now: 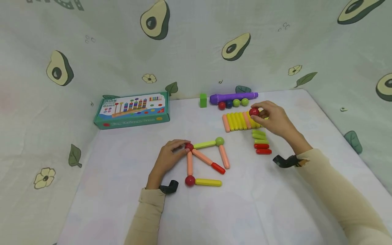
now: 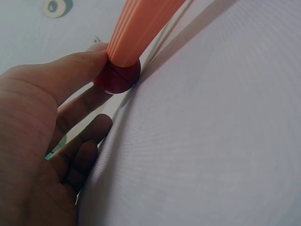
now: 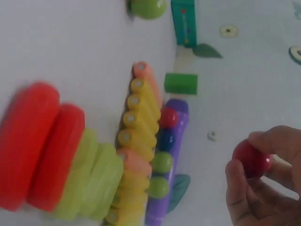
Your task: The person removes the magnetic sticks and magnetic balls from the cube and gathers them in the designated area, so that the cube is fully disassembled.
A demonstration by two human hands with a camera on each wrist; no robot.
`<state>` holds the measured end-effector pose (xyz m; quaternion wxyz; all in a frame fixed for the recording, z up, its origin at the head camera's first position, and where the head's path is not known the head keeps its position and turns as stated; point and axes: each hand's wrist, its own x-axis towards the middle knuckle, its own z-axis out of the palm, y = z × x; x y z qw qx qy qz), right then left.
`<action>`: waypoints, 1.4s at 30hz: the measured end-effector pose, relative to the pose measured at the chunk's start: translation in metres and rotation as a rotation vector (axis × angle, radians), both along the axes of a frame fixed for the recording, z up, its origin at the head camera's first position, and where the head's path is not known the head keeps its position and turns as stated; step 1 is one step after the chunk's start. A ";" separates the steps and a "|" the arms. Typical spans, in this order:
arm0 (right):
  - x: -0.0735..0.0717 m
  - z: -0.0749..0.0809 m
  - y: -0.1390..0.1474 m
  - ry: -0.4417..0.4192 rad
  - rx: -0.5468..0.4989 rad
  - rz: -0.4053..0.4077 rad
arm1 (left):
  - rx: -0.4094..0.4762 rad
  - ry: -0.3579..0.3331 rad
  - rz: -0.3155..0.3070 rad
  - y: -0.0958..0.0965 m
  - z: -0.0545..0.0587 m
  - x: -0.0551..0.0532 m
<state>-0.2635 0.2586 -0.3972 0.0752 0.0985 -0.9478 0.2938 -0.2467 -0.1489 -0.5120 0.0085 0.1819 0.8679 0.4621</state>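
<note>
My left hand point(image 1: 166, 157) pinches a dark red ball point(image 2: 117, 77) between thumb and fingers. From that ball run a light green stick point(image 1: 204, 145) and two peach sticks, one point(image 1: 190, 164) leading to another red ball point(image 1: 190, 180) with a yellow stick point(image 1: 209, 182). The slanting peach stick point(image 1: 202, 157) meets a short red stick point(image 1: 218, 168). A green ball point(image 1: 219, 141) joins the light green stick and a further peach stick point(image 1: 224, 157). Raised over the right side, my right hand point(image 1: 277, 119) holds a red ball point(image 3: 252, 158) in its fingertips.
Under the right hand lies a row of yellow and peach sticks point(image 1: 235, 121), with light green sticks point(image 1: 259, 136) and red sticks point(image 1: 262, 146) nearer. Behind are a purple tube point(image 1: 234, 97), several balls point(image 1: 236, 103), a green block point(image 1: 203, 100) and a boxed ring game point(image 1: 131, 110).
</note>
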 end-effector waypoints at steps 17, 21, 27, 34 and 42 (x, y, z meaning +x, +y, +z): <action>-0.106 -0.022 0.042 -0.213 0.069 -0.096 | 0.024 0.019 -0.015 -0.001 0.000 -0.001; -0.118 -0.030 0.045 -0.260 0.101 -0.108 | 0.007 0.009 -0.014 0.000 -0.001 0.000; -0.133 -0.039 0.046 -0.317 0.087 -0.136 | -0.007 0.008 -0.009 -0.002 0.000 -0.001; -0.125 -0.034 0.044 -0.348 0.062 -0.178 | 0.010 0.039 -0.020 -0.001 -0.002 0.001; -0.078 -0.010 0.024 -0.161 0.153 -0.098 | -0.004 0.036 -0.018 -0.002 -0.002 -0.005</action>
